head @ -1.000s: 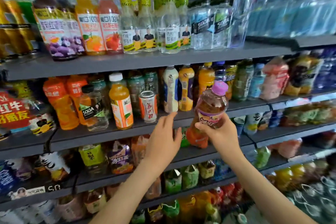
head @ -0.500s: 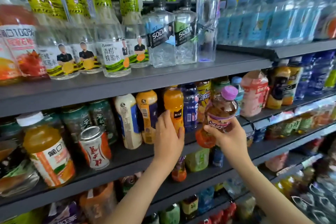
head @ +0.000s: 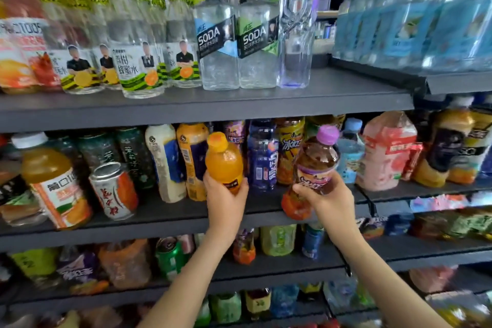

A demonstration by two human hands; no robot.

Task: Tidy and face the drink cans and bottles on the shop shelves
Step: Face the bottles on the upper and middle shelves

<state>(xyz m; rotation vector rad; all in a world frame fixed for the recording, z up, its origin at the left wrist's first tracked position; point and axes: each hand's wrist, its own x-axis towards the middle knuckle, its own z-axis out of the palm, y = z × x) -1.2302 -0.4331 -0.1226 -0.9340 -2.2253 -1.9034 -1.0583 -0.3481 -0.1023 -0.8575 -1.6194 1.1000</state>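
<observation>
"Watching the middle shelf from the aisle: what hazard do you record?"

"Both hands are loaded, so neither is free to steady a neighbour. The row is packed tight. If the orange bottle swings as it goes in or comes out, I judge it could clip the blue bottle just beside it and topple it against the ones behind. Further left, the red-and-white can stands near the front edge and appears to lean. A jolt to the shelf might send it over."

"And the grips?"

"The left hand wraps the orange bottle low on its body, thumb on one side and fingers curled round the other. It is a closed, full-hand hold. The bottle is at the front of the middle shelf. Its base is hidden by the hand, so I cannot tell whether it rests there or is lifted."

"The other?"

"The right hand clasps the purple-capped bottle round its label, fingers curled about it. That bottle is tilted and held in the air before the shelf edge, not on it. A held-out, tilted bottle is the likelier one to slip."
</observation>
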